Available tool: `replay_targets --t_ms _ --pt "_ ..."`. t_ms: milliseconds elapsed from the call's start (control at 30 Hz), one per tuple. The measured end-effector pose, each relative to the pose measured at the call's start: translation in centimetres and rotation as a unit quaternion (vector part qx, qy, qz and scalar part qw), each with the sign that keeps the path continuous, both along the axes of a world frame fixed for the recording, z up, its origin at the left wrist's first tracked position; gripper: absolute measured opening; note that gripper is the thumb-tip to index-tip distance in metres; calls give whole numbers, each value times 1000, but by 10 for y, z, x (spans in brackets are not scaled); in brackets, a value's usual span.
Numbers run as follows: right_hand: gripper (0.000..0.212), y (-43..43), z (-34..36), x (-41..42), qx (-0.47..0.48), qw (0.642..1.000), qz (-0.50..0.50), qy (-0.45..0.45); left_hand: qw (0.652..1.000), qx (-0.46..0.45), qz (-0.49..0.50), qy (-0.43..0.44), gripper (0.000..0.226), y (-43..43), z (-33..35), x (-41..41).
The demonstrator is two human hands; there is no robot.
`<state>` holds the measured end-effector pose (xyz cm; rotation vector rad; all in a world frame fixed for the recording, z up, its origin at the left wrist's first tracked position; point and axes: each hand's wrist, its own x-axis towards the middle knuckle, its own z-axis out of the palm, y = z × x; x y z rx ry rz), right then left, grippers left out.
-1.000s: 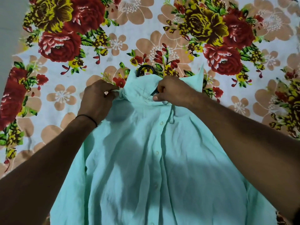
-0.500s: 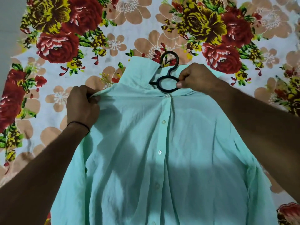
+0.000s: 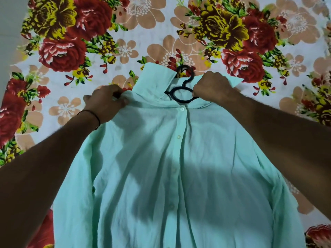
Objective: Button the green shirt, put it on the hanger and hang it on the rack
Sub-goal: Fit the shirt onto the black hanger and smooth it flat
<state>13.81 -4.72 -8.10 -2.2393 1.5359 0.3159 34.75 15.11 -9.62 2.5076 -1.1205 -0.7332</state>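
Note:
The light green shirt (image 3: 161,167) lies front up on the flowered bedsheet, its placket buttoned down the middle. A black hanger (image 3: 182,93) sits inside it; only its ring and hook stick out of the neck opening, the rest is hidden under the cloth. My left hand (image 3: 105,102) grips the shirt's left shoulder fabric beside the raised collar. My right hand (image 3: 211,86) pinches the hanger's ring and the collar at the right of the neck.
The bedsheet (image 3: 125,51) with big red, yellow and tan flowers covers the whole surface around the shirt. A grey strip (image 3: 9,24) runs along the far left edge. No rack shows in view.
A second ago both hands worked close together at the bunched collar. They have since spread apart, the collar stands up, the hanger's hook and ring have come out at the neck, and the shoulders lie wider.

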Motion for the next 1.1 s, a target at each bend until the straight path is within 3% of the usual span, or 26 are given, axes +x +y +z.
replay_targets --t_ms 100,333,400,467,600,667,767,867,933,967,1033,1100 --pt "30 -3 14 6 -45 999 -19 -23 993 -99 64 -10 29 -2 -2 -1" --pt "31 13 8 13 -63 998 -8 -6 998 -26 51 -2 52 -6 -16 -3" --pt "36 3 14 15 -46 997 -49 -25 994 -91 40 -43 48 -5 -10 -4" --pt "23 -12 17 18 -24 993 -79 -82 983 -162 32 -75 47 0 -6 -3" --pt "20 -20 8 10 26 988 1 -151 993 -69 -3 -91 48 12 -20 -8" --pt "22 -6 0 -4 -37 979 30 -196 994 -52 22 -94 47 17 -21 -16" --pt "24 22 -5 -35 -168 932 36 -318 984 -98 3 -149 50 19 -18 -22" --pt "25 36 -10 -83 -259 889 -102 -363 980 -124 -25 -151 46 9 -18 -25" --pt "31 35 -22 -119 -219 894 -229 -316 988 -107 -4 -113 40 -8 -19 -25" --pt "37 34 -27 -134 -155 919 -253 -258 990 -89 -1 -105 39 -16 -20 -26" --pt "41 32 -30 -160 -25 970 -188 -155 993 -59 -3 -104 35 -31 -23 -27" --pt "24 30 -18 -171 61 987 -88 -119 996 -49 31 -72 30 -41 -24 -24"
